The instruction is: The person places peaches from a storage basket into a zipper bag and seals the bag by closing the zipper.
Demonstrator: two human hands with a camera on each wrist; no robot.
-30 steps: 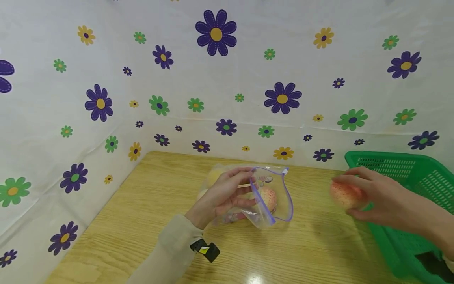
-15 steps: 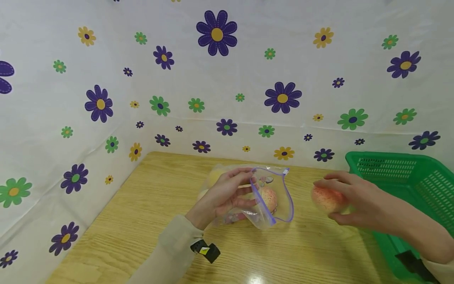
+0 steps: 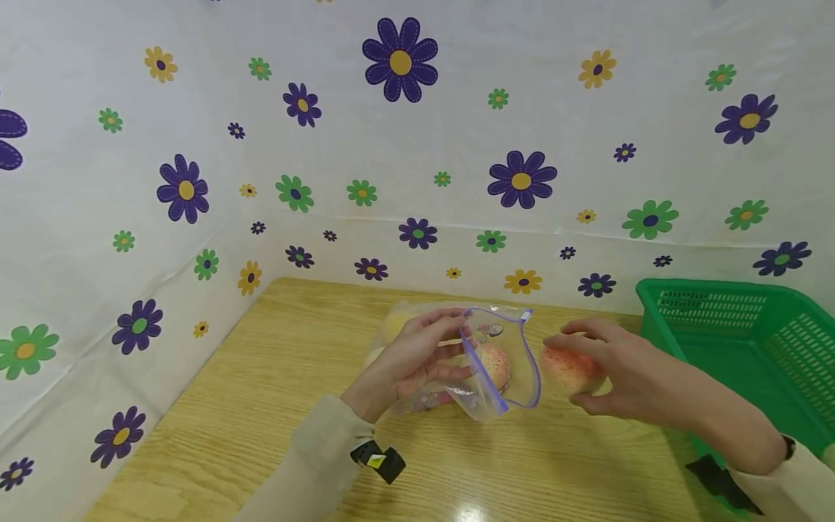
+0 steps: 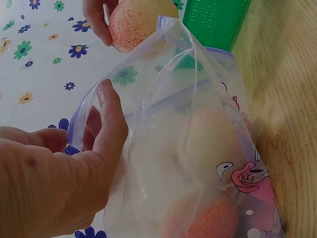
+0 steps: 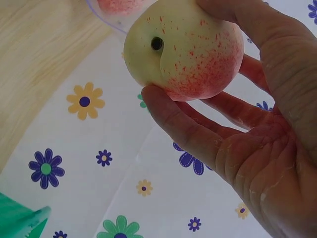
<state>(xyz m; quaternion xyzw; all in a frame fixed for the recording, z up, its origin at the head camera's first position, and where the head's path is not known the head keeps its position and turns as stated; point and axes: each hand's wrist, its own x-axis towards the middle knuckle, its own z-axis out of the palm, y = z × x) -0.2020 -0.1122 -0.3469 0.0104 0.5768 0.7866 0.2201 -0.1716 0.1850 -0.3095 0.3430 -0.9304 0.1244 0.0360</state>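
Note:
My left hand grips the near side of a clear zip bag, its purple-edged mouth spread wide toward the right. Inside lie a speckled peach close to the mouth and pale yellowish round fruit deeper in. The left wrist view shows pink print on the bag and a reddish peach through the plastic. My right hand holds another peach, cream and red, between thumb and fingers, just right of the bag's mouth. In the right wrist view a dark hole shows in this peach.
A green plastic basket with slotted walls stands at the right of the wooden table. Flower-patterned white sheeting rises behind the table and along its left side.
My right hand has carried the peach leftward from beside the basket to close by the bag's mouth. The left hand and bag have stayed in place.

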